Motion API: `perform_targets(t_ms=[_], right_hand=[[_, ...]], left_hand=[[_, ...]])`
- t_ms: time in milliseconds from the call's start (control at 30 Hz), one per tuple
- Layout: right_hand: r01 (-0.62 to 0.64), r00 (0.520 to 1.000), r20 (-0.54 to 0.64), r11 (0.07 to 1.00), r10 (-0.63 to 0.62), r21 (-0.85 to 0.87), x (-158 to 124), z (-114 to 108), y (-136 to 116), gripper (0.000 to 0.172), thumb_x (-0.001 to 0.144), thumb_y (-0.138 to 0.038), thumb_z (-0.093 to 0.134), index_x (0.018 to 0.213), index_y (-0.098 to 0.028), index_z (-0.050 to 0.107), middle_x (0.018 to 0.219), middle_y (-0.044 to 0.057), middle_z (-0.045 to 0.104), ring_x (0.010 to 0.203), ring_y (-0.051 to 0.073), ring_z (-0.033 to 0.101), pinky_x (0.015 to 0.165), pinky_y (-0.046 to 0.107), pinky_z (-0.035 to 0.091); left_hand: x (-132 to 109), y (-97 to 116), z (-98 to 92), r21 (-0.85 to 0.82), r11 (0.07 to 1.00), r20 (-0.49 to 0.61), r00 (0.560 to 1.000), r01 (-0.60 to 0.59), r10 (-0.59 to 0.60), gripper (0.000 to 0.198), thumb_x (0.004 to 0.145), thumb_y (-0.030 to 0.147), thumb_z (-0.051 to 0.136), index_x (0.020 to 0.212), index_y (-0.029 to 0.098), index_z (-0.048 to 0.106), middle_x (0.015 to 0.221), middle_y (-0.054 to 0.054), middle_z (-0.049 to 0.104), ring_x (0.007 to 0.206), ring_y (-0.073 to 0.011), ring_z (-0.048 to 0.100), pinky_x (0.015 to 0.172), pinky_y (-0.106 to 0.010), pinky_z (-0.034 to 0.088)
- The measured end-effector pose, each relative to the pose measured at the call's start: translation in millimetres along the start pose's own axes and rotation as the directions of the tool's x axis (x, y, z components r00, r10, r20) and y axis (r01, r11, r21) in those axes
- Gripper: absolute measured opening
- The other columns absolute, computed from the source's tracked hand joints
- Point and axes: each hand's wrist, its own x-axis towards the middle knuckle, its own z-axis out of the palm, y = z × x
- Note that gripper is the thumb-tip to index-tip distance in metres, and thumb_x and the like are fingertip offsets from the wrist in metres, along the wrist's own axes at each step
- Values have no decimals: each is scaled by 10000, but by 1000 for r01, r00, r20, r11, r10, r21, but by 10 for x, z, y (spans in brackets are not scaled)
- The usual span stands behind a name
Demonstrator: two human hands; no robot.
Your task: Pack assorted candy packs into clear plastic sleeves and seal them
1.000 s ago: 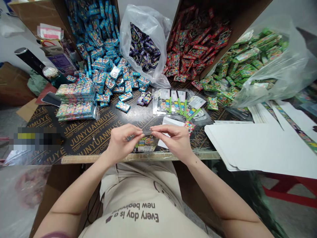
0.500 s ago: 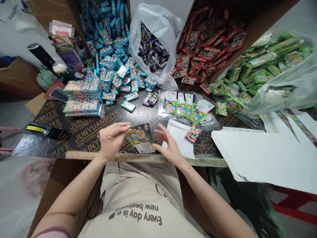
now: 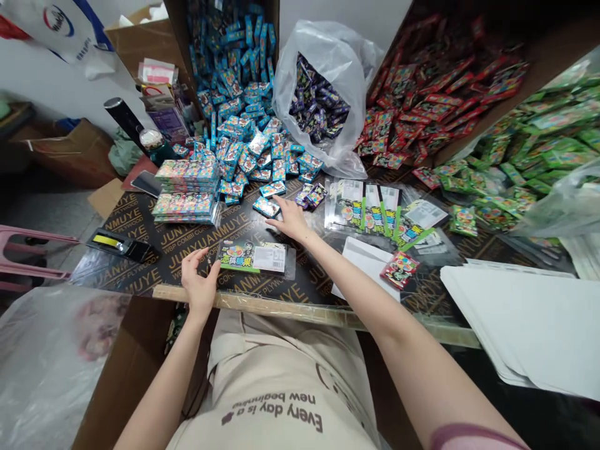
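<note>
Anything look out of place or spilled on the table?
A lone red packet lies slanted, partly on a white sheet, apart from the red heap, so it looks stray. Blue packets sprawl loosely onto the table, which looks untidy. I see no clear damage.

Is a black, gold-lettered desk (image 3: pixel 145 278). Carries at left a tape dispenser (image 3: pixel 122 245), then stacked packs (image 3: pixel 185 207) beside a heap of blue packets (image 3: pixel 248 137). Bears, in the middle, purple packets (image 3: pixel 317 195), a printed pouch (image 3: pixel 244 257) near the front and overlapping pouches (image 3: pixel 350 211) farther back. Supports, toward the right, a white sheet (image 3: pixel 356 262), a red packet (image 3: pixel 400 270) overlapping it, and white cards (image 3: pixel 510 319).
</note>
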Motion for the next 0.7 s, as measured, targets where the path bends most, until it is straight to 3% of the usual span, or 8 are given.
perform_targets(t_ms=[133,267,333,400,467,533,600,700], right_hand=[[35,999,17,999,-35,14,-24,20,-218,353,782,-190,648,1130,-135,652,1079,144,660,1019,280,565,895,391,413],[42,990,119,954,-81,296,-418,-318,-497,260,881,-364,560,856,-152,708,782,46,660,705,167,563,674,282,410],[16,971,212,916,-110,400,-665,-526,-561,453,929,-491,455,750,-155,699,664,28,616,638,154,538,623,276,390],[39,984,143,907,-108,420,-900,-695,-547,500,908,-584,449,903,-159,712,792,55,655,726,178,574,681,299,429],[134,990,-1,923,-144,360,-1105,-801,-482,630,801,-638,591,1234,-180,602,1148,119,632,988,248,588,849,374,451],[247,969,-43,934,-244,257,-1276,-843,-413,884,688,-596,730,1419,-211,416,1400,153,477,1227,313,480,1001,461,380],[313,949,-19,931,-315,190,-1406,-840,-371,878,679,-470,765,1431,-236,378,1414,140,465,1283,325,438,1043,488,335],[297,954,-102,937,-282,187,-1516,-805,-326,735,681,-304,714,1357,-246,433,1270,97,564,1180,290,511,1005,447,372]], left_hand=[[83,214,76,78,974,103,974,-212,203,350,807,329,662,1127,190,649,1230,-127,581,1187,-269,538,1029,-446,429],[147,556,291,71,939,286,909,-336,304,460,734,359,727,1153,184,650,1317,-150,555,1276,-329,450,1078,-503,331],[107,722,413,-40,975,425,879,-219,215,280,728,361,714,939,176,713,1042,-108,678,1071,-297,568,979,-464,401],[20,857,535,-211,974,598,799,87,58,226,738,385,686,708,162,692,721,-46,657,769,-211,592,788,-367,460],[-93,953,648,-332,829,737,672,451,-71,300,703,431,708,619,147,660,597,-10,606,595,-141,530,644,-290,434],[-200,1015,736,-367,640,804,576,675,-146,325,642,448,760,627,136,671,594,0,618,547,-108,507,593,-252,410],[-268,1049,784,-359,569,832,530,740,-165,340,612,452,789,650,129,690,616,-7,644,550,-103,524,595,-242,418],[-229,1030,766,-351,721,826,560,597,-62,392,694,500,727,802,123,736,722,-48,695,657,-155,604,684,-289,478]])
